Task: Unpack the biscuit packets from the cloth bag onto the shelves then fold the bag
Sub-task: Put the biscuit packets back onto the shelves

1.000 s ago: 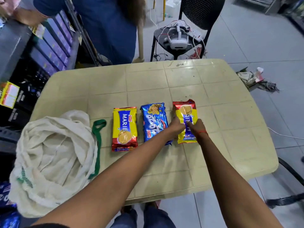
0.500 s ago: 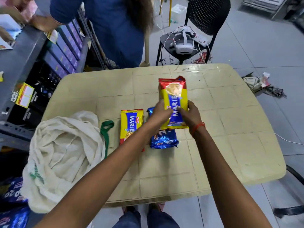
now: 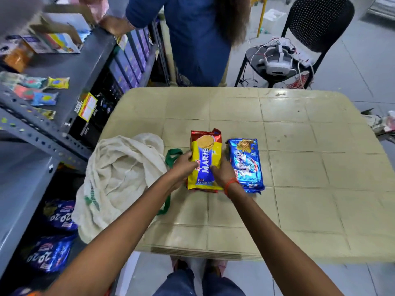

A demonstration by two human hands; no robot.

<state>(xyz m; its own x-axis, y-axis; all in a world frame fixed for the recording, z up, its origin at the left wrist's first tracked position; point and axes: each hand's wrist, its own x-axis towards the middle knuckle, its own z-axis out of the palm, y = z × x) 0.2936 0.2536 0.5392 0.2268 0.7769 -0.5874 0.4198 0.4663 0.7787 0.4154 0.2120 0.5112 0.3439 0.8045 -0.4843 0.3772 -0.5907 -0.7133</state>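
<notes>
Out of the cloth bag [image 3: 119, 178] but not yet on the shelves [image 3: 70, 67]: yellow packet [image 3: 205, 161] clamped between left hand [image 3: 181, 165] and right hand [image 3: 222, 174] over a hidden packet, blue packet [image 3: 245, 163] just beside on the tabletop [image 3: 299, 146], bag crumpled, unfolded.

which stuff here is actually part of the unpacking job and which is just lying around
Part of the job:
- Marie packet, held by left hand and right hand
- blue packet on the table
- cloth bag
- shelves

Just lying about:
- headset on the black chair
- cables
</notes>
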